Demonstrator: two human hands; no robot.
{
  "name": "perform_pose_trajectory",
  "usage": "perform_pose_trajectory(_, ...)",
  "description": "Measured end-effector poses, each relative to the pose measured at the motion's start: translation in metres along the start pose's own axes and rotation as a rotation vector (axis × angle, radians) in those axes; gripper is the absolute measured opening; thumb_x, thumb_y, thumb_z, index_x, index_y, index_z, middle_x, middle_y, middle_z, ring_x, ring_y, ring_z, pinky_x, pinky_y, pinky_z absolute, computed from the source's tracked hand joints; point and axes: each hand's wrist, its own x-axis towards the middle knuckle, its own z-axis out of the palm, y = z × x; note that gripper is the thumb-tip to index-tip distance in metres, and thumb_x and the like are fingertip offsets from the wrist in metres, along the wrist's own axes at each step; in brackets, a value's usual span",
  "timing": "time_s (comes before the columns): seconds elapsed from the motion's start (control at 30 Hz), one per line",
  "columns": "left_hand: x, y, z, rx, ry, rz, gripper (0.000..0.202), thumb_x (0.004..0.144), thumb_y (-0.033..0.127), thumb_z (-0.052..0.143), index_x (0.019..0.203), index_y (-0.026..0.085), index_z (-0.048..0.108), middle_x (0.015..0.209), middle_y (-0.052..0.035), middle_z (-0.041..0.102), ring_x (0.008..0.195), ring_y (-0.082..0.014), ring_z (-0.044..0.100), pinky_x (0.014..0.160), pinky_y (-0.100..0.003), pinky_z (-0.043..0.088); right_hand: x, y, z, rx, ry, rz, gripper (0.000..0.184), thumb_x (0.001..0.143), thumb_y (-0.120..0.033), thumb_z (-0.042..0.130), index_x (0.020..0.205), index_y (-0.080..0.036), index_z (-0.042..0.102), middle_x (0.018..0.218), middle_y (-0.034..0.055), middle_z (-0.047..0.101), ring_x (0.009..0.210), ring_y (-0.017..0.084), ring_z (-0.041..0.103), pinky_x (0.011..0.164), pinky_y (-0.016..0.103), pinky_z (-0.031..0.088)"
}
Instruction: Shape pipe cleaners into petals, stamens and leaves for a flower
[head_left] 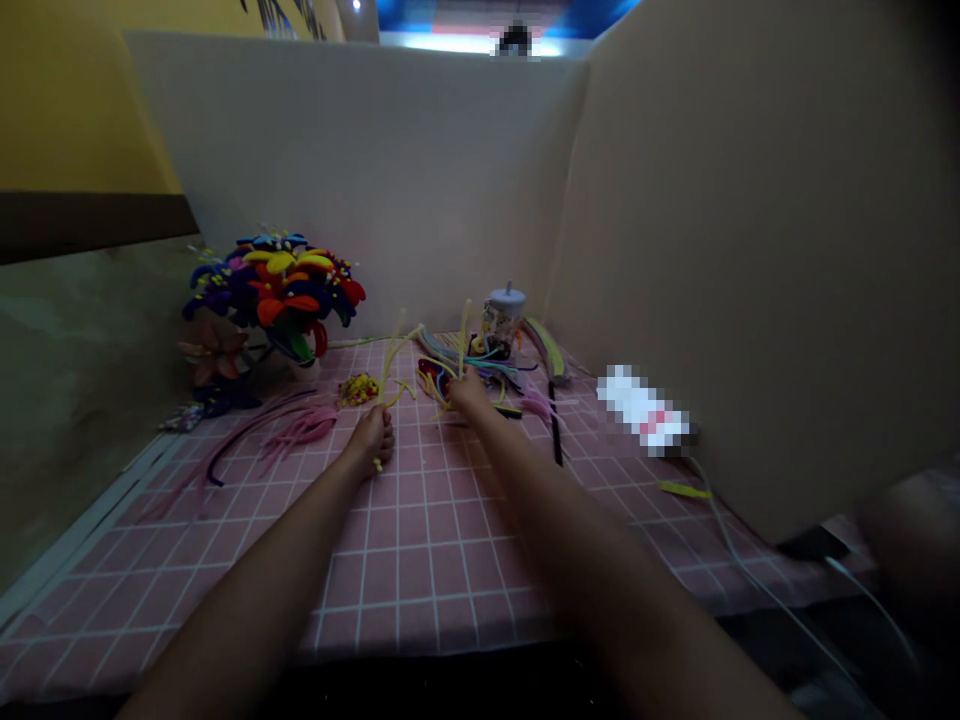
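Note:
My left hand [371,438] is closed around a few yellow pipe cleaners [391,362] that stand up from the fist. A short yellow end pokes out below it. My right hand [469,392] reaches into a loose pile of coloured pipe cleaners [480,362] and is pinched on a yellow strand [463,335] that rises from it. Both forearms stretch over the pink grid-patterned tablecloth [420,540].
A bouquet of bright pipe-cleaner flowers [281,285] stands at the back left. Pink and dark strands [292,428] lie left of my left hand. A small lidded jar [504,315] sits behind the pile. Beige partition walls [750,250] close in the back and right. A white cable [750,575] runs off the right edge.

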Motion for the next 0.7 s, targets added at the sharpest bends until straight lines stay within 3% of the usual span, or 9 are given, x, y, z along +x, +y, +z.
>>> perform_pose_trajectory(0.13,-0.001,0.001,0.002,0.040,-0.003,-0.003,0.023,0.074,0.037,0.040,0.063,0.022,0.027,0.038,0.0114,0.019,0.027,-0.0042,0.012,0.034,-0.015,0.005,0.012,-0.012,0.010,-0.074,-0.032,-0.023,0.016,0.064,-0.013,0.056,0.080,-0.017,0.056,0.068,0.0032,0.059,0.068,0.018,0.056,0.063,0.026,0.042)
perform_pose_trajectory(0.3,-0.003,0.002,0.005,0.075,-0.002,-0.017,0.028,0.076,0.042,0.038,0.063,0.022,0.025,0.038,0.0113,0.018,0.027,-0.0047,0.012,0.034,-0.015,0.006,0.001,-0.024,-0.012,-0.281,-0.014,-0.233,0.010,0.063,-0.018,0.062,0.059,-0.018,0.053,0.064,0.0078,0.059,0.076,0.022,0.057,0.068,0.029,0.038)
perform_pose_trajectory(0.43,-0.005,0.003,0.007,0.109,-0.014,-0.016,0.027,0.078,0.040,0.036,0.062,0.022,0.025,0.038,0.0110,0.018,0.028,-0.0046,0.011,0.034,-0.015,0.006,-0.025,-0.030,-0.027,-0.259,0.032,-0.293,0.012,0.071,-0.026,0.054,0.063,-0.018,0.056,0.064,0.0053,0.058,0.068,0.018,0.054,0.062,0.026,0.036)
perform_pose_trajectory(0.5,-0.008,0.003,0.009,0.131,-0.021,-0.001,0.026,0.079,0.039,0.035,0.062,0.022,0.026,0.039,0.0106,0.019,0.028,-0.0048,0.012,0.033,-0.015,0.007,-0.041,-0.029,-0.025,-0.134,-0.068,-0.269,0.015,0.073,-0.030,0.052,0.067,-0.017,0.058,0.062,0.0025,0.057,0.059,0.014,0.051,0.056,0.024,0.035)
perform_pose_trajectory(0.6,-0.014,0.000,0.012,0.196,-0.078,0.027,0.024,0.078,0.038,0.037,0.062,0.022,0.029,0.041,0.0098,0.022,0.028,-0.0050,0.014,0.032,-0.015,0.007,-0.062,-0.021,-0.017,0.125,-0.268,-0.107,0.025,0.073,-0.037,0.052,0.082,-0.016,0.060,0.054,-0.0022,0.052,0.045,0.009,0.041,0.047,0.022,0.032)
perform_pose_trajectory(0.7,-0.023,-0.003,0.017,0.311,-0.185,0.001,0.026,0.078,0.042,0.038,0.063,0.022,0.032,0.043,0.0094,0.021,0.029,-0.0053,0.014,0.030,-0.016,0.007,-0.074,-0.012,-0.011,0.277,-0.367,-0.095,0.034,0.073,-0.041,0.053,0.095,-0.016,0.060,0.051,-0.0060,0.047,0.041,0.006,0.035,0.044,0.020,0.029)
